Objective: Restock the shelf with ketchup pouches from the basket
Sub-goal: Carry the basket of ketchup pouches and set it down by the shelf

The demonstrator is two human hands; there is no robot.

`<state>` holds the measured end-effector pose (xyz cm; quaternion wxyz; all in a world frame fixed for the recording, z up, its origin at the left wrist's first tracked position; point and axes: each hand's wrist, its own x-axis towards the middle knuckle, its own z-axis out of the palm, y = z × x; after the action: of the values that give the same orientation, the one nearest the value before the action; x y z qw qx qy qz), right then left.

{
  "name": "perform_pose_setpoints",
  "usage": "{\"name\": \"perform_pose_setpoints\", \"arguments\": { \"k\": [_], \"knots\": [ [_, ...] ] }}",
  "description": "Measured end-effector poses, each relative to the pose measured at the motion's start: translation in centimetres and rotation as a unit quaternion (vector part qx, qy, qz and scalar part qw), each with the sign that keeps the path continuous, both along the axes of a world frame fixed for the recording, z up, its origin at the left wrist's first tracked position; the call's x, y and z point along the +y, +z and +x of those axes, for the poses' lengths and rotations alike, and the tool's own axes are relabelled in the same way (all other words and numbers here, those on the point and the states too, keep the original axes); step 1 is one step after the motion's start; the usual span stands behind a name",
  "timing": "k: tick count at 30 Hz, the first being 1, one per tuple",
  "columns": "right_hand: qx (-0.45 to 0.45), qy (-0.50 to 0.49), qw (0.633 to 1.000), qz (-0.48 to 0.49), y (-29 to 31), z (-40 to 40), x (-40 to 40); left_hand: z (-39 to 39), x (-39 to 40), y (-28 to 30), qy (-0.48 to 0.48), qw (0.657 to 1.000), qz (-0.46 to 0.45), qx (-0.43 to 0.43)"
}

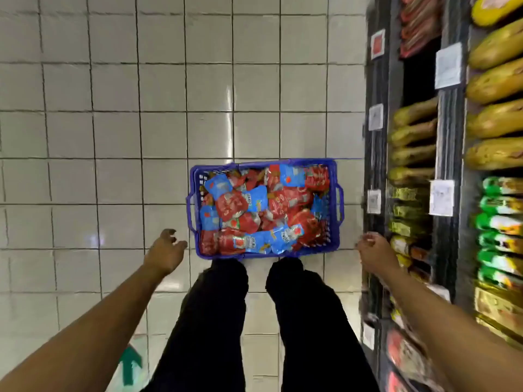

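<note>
Blue basket (335, 206) stands on the tiled floor (113, 131), directly ahead of the person's dark-trousered legs (220, 321). Ketchup pouches (254, 210), red and blue, fill the basket in a loose heap. Left hand (165, 250) hovers just left of the basket's near corner, fingers loosely curled, holding nothing. Right hand (375, 250) hovers just right of the basket, between it and the shelf (450, 142); fingers partly curled, nothing seen in them. Shelf right of the basket carries yellow, green and red packets, blurred, with white price labels (448, 65) on its edges
</note>
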<state>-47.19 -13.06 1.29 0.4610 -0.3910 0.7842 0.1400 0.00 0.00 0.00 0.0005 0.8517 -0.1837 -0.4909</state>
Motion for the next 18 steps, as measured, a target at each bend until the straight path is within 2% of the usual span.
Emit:
{"name": "perform_pose_setpoints", "arguments": {
  "k": [3,5,9,12,14,18],
  "knots": [
    [0.016,-0.023,0.998,-0.053,-7.1,0.5,-3.2,0.4,-1.4,-6.5,-0.009,0.999,-0.017,-0.043],
    [0.020,-0.027,0.997,-0.074,-10.9,1.3,-5.2,0.3,-2.7,-9.9,-0.001,0.998,-0.039,-0.039],
    [0.021,0.066,0.995,-0.067,-16.9,2.0,-6.3,1.4,-3.7,-14.8,-0.005,0.994,-0.076,-0.079],
    [0.032,0.105,0.988,-0.107,-19.1,1.7,-6.1,2.4,-3.3,-16.3,0.053,0.995,-0.085,-0.008],
    [0.042,0.085,0.986,-0.137,-20.0,1.6,-5.6,2.7,-3.2,-17.0,0.068,0.993,-0.098,0.006],
    [0.036,-0.031,0.989,-0.138,-21.4,2.2,-5.2,1.1,-3.8,-18.5,0.159,0.980,-0.122,0.010]
  ]
}}
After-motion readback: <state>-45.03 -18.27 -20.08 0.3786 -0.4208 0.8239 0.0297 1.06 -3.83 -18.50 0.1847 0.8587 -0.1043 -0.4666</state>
